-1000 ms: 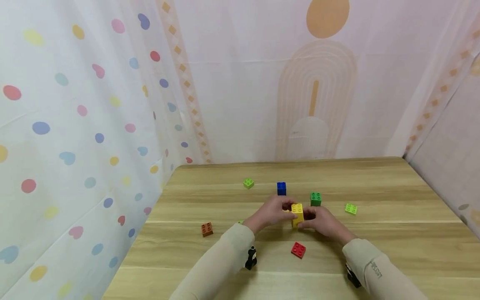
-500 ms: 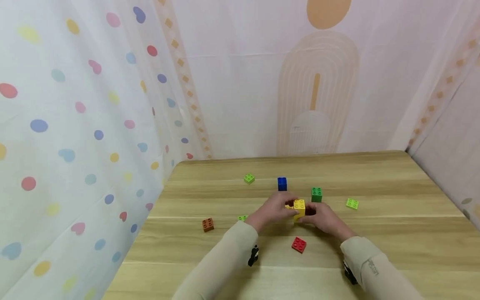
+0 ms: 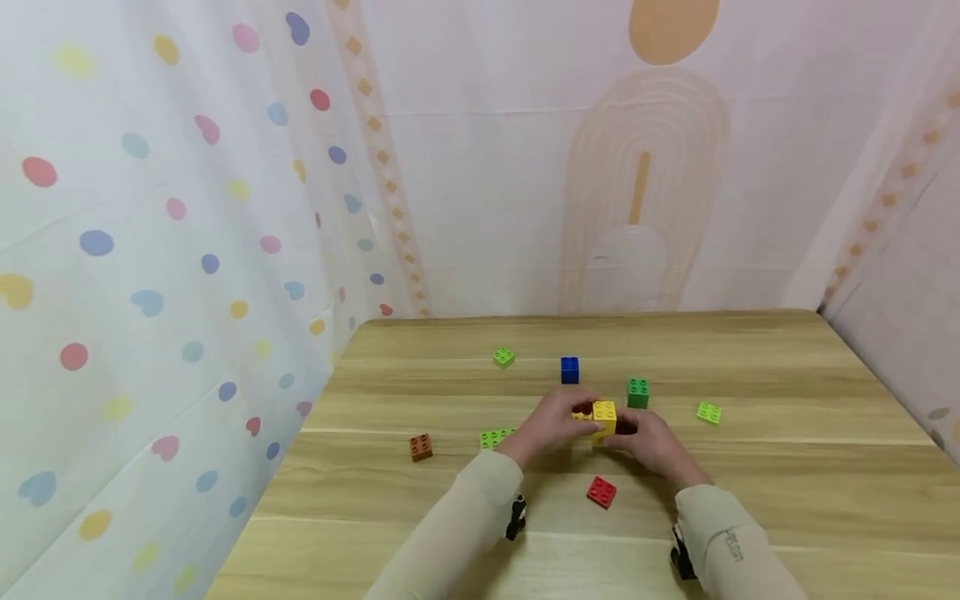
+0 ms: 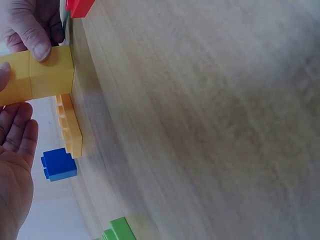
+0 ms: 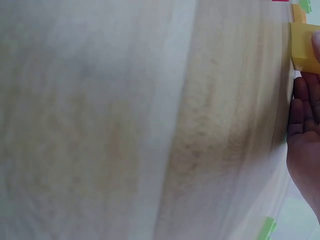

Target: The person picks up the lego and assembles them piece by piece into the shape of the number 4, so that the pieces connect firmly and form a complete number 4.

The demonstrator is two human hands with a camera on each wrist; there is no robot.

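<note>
Two yellow Duplo-style bricks (image 3: 603,422) stand joined in an upright stack near the middle of the wooden table; a seam between them shows in the left wrist view. My left hand (image 3: 553,425) holds the upper brick from the left, thumb on its near face. From the right, my right hand (image 3: 654,442) grips the lower brick, its thumb (image 4: 40,50) pressed close to the seam. Just behind the stack lies a yellow-orange studded brick (image 4: 70,127), partly hidden by the left fingers. Whether the stack touches the table I cannot tell.
A red brick (image 3: 602,492) lies nearer me. Beyond the hands are blue (image 3: 570,370) and green (image 3: 638,392) bricks. Lime bricks sit at far left (image 3: 504,357), right (image 3: 708,412) and beside the left wrist (image 3: 495,438). A brown brick (image 3: 421,447) is farther left.
The head view has shifted slightly. Both hands keep hold of the yellow stack in nearly the same place. More of the lime brick beside my left wrist is uncovered.
</note>
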